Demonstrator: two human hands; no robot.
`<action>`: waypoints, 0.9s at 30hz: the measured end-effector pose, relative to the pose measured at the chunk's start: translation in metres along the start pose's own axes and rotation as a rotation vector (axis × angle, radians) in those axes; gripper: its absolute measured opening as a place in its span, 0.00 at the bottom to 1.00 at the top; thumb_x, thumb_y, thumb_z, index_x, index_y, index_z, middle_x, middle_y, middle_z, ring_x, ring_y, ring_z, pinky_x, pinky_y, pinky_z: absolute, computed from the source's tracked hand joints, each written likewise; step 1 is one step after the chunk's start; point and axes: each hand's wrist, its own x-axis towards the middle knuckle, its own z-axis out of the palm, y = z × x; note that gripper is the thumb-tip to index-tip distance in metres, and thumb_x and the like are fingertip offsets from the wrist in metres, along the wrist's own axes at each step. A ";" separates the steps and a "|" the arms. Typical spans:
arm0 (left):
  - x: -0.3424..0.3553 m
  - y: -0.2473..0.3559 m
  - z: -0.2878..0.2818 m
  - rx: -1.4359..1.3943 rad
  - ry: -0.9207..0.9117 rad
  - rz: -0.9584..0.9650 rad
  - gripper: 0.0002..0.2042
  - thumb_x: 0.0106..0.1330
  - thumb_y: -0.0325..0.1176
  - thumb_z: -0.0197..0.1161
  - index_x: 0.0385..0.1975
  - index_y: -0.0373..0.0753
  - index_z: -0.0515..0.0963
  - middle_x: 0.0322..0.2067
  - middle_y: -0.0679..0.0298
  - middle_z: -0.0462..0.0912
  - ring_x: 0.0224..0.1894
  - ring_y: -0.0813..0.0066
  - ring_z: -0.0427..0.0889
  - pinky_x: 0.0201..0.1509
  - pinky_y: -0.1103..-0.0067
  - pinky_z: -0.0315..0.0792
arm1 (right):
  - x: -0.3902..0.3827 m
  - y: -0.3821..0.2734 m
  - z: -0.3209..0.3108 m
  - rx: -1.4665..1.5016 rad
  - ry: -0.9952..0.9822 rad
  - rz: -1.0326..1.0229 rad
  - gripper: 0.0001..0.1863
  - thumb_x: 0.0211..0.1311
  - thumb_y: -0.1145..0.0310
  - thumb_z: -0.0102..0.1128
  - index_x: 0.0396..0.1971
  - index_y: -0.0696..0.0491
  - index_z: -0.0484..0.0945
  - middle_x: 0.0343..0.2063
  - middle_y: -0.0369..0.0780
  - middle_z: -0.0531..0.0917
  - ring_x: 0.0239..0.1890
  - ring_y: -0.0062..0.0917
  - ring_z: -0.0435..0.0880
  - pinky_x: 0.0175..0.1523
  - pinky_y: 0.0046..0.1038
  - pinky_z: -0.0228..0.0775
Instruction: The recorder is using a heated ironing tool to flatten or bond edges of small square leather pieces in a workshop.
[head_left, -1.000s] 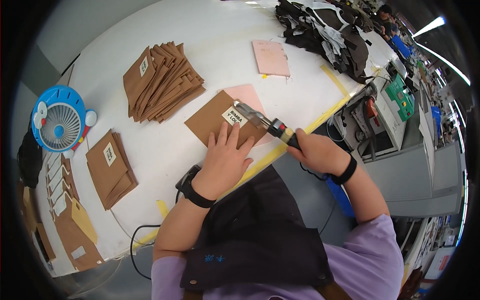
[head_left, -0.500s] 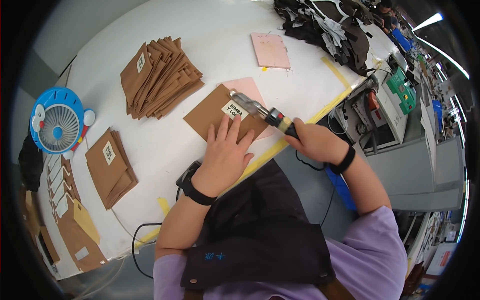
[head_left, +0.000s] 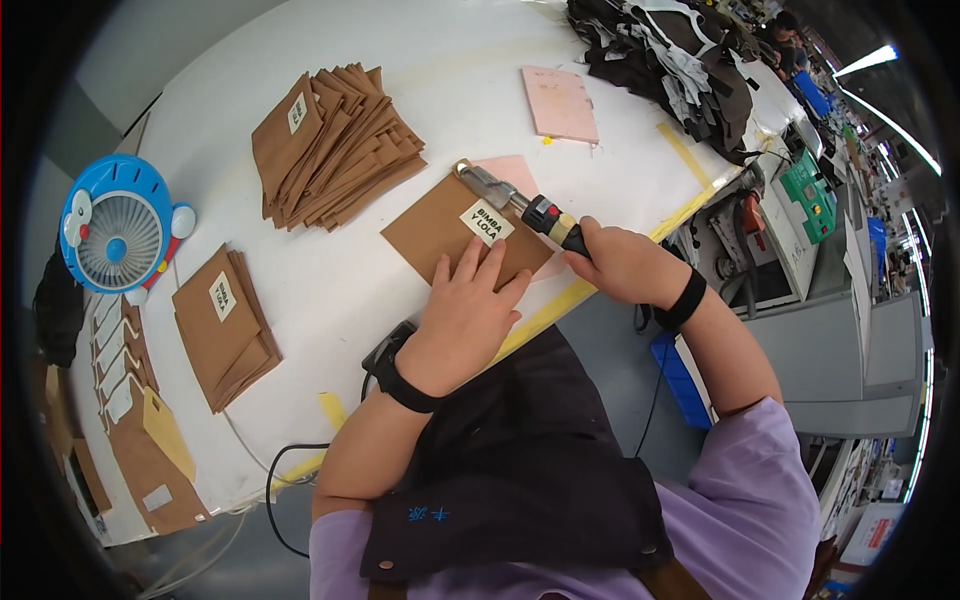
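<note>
Moved the hand tool (head_left: 542, 214) toward the far corner of the brown piece (head_left: 428, 226), lying near the right edge of the table (head_left: 340, 290): best to keep right hand (head_left: 630, 265) closed round its handle, left hand (head_left: 460, 325) flat, fingers spread, gripping nothing, pressing steadily.

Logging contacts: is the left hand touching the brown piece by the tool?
Touching: the head view shows the left hand with fingers spread flat on the brown piece.

Left hand (head_left: 462, 325) hides lower part of brown piece (head_left: 425, 228). Pink sheet (head_left: 512, 171) under it mostly covered. Tool (head_left: 541, 213): handle end hidden inside right hand (head_left: 627, 263). Cloth heap (head_left: 705, 85) cut by upper edge. Distant person (head_left: 784, 38) too small, action unclear.
</note>
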 end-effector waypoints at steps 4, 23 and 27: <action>-0.002 -0.002 0.003 -0.006 -0.016 -0.016 0.25 0.66 0.40 0.67 0.64 0.46 0.77 0.68 0.46 0.69 0.71 0.43 0.64 0.68 0.49 0.63 | -0.021 -0.015 -0.014 -0.014 -0.157 0.152 0.23 0.75 0.54 0.54 0.44 0.63 0.66 0.26 0.55 0.81 0.32 0.54 0.83 0.38 0.48 0.74; 0.000 -0.001 0.003 0.035 -0.017 -0.009 0.24 0.67 0.39 0.67 0.63 0.45 0.77 0.68 0.44 0.68 0.72 0.42 0.63 0.69 0.50 0.62 | -0.099 -0.006 -0.005 -0.048 -0.167 0.235 0.22 0.73 0.54 0.56 0.44 0.61 0.66 0.23 0.51 0.82 0.28 0.51 0.84 0.35 0.48 0.77; 0.000 0.000 0.003 0.025 -0.030 -0.020 0.23 0.68 0.39 0.66 0.63 0.44 0.76 0.68 0.43 0.68 0.72 0.41 0.62 0.70 0.47 0.61 | -0.094 -0.006 -0.007 -0.026 -0.194 0.229 0.22 0.74 0.55 0.56 0.44 0.62 0.66 0.22 0.52 0.81 0.27 0.52 0.84 0.34 0.47 0.76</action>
